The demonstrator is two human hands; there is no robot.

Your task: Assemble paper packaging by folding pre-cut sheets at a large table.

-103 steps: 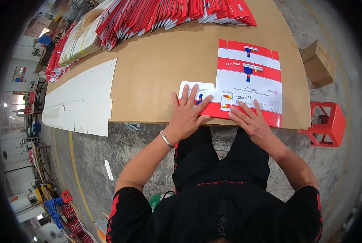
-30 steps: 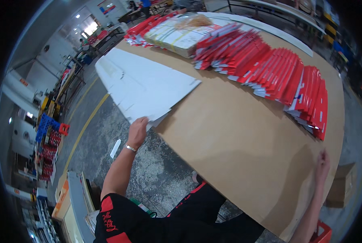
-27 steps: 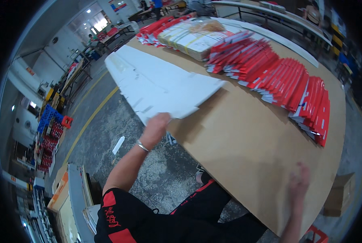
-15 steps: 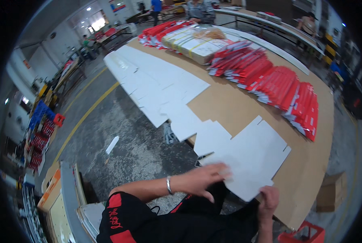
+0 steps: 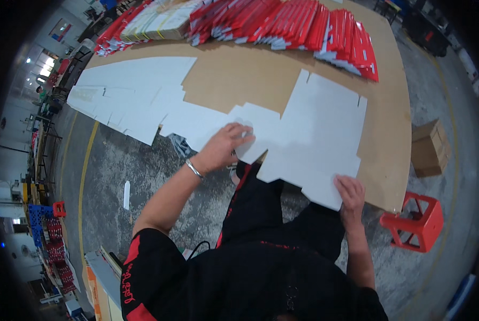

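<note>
A flat white cardboard blank (image 5: 320,123) with slots and flaps lies on the table's near side, one corner hanging past the edge. My left hand (image 5: 226,145), wearing a silver bracelet, rests on its left flap with the fingers apart. At the lower right corner my right hand (image 5: 350,198) grips the blank's edge; the underside of that hold is hidden. More white cardboard blanks (image 5: 132,85) lie overlapped to the left, partly under this one.
Red flat packages (image 5: 298,24) lie fanned along the far side of the brown tabletop (image 5: 234,80), beside a strapped white bundle (image 5: 156,21). A red stool (image 5: 416,222) and a cardboard box (image 5: 431,148) stand on the floor at right. Grey cloth (image 5: 179,145) hangs at the table edge.
The view has tilted down and turned. My left hand has moved from over the near edge onto the blank's left flap. My right hand stays at the blank's near right corner.
</note>
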